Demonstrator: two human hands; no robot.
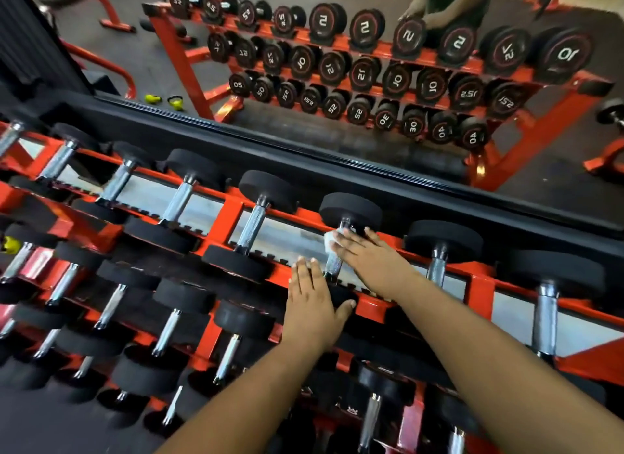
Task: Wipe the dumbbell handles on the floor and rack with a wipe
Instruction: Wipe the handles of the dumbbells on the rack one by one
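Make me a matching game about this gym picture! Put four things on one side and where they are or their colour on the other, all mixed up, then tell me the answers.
Things:
1. wipe
2. left hand
3. rack
4. kettlebells

Places or colours:
A. yellow-green, seen in the mirror
B. resting on a black dumbbell end
C. orange-red
D. white, pressed on a metal handle under the right hand

Right pairs: 1-D, 2-B, 3-C, 4-A
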